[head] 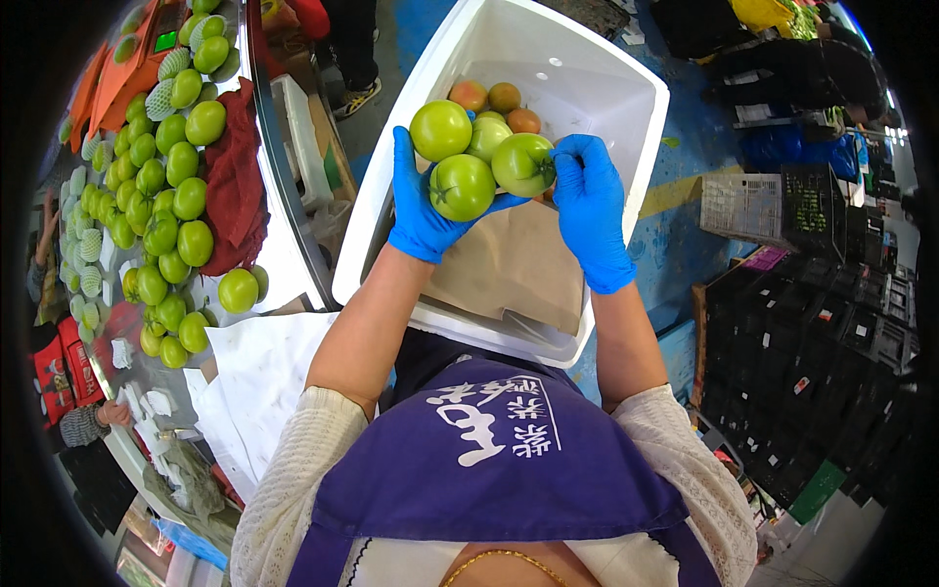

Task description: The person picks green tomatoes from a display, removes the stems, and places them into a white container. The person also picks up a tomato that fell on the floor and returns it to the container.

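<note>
My left hand (433, 213), in a blue glove, is cupped palm up under several large green tomatoes. Among these are one at the upper left (440, 130) and one lower down with its star-shaped calyx showing (462, 188). My right hand (593, 209), gloved the same way, has thumb and fingers pinched at the stem end of the rightmost green tomato (519, 163). Both hands are over a white foam box (616, 81). Inside it lie several reddish-brown tomatoes (524, 121), and brown paper (506, 264) covers the near part.
To the left, a table holds many green tomatoes (150, 176), a dark red cloth (238, 183), white foam net sleeves (89, 246) and an orange scale (139, 59). Black crates (799, 352) are stacked at right. Another person's hand (114, 413) shows at far left.
</note>
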### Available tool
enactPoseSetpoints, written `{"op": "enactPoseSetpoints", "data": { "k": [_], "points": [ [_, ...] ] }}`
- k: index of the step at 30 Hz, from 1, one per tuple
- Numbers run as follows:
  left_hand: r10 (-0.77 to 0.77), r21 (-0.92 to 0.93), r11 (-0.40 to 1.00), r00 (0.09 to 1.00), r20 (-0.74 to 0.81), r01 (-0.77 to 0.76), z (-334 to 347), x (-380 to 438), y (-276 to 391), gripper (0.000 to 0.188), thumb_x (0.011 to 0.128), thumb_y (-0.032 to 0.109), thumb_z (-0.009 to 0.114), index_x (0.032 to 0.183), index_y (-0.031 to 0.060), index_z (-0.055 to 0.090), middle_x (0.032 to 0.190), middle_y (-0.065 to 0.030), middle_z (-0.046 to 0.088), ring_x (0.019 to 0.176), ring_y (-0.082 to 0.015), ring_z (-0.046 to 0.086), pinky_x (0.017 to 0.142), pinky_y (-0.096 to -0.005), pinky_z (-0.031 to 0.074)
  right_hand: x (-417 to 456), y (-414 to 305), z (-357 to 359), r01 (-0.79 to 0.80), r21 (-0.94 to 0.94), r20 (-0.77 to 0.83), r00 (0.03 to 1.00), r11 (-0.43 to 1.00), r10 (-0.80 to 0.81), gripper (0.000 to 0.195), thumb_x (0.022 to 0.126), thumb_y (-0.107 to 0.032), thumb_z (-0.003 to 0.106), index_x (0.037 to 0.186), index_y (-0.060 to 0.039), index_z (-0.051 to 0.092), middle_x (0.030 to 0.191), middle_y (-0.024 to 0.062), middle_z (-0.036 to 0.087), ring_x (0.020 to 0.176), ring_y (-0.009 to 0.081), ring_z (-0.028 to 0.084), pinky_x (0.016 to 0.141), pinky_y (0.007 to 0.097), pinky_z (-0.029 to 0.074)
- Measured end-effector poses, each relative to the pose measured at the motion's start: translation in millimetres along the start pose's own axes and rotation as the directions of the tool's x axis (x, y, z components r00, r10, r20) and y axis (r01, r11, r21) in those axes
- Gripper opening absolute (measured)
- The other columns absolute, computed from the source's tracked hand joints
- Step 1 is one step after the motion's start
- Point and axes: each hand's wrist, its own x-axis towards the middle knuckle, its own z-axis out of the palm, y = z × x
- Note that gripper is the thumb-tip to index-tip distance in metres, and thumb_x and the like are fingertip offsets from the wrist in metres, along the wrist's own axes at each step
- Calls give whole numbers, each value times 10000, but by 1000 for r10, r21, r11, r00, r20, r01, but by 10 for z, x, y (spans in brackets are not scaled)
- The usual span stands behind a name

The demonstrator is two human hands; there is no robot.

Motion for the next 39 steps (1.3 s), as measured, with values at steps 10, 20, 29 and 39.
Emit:
{"op": "enactPoseSetpoints", "data": {
  "k": [10,20,29,39],
  "points": [
    [-10,-86,996,996,90,18,-22,21,5,945,823,817,324,1522,195,188,1533,-187,249,1388,-431,301,1054,-703,293,81,-147,-121,-299,515,92,951,803,296,166,952,-90,577,1088,-34,654,864,50,563,673,118,529,649,252,476],
    [-19,-151,988,994,103,35,-27,19,5,946,831,804,328,1525,176,182,1538,-194,232,1400,-431,275,1071,-706,262,31,-25,-23,233,-111,-32,971,966,-237,183,832,2,684,998,-74,689,995,101,592,837,232,629,720,297,516],
    [-28,-120,992,996,86,39,-22,7,20,930,837,798,325,1511,167,224,1519,-193,283,1391,-417,304,1071,-696,268,87,-91,-58,207,-119,74,977,971,-200,220,830,6,662,1030,-82,679,959,107,583,843,274,613,734,334,517],
    [-27,-75,997,1000,9,27,-2,-10,24,944,828,804,355,1515,175,206,1510,-202,288,1372,-426,337,1040,-689,332,93,22,-2,300,-231,90,954,926,-286,101,864,-19,625,956,-59,615,972,145,565,837,327,612,711,352,512]
  ]
}}
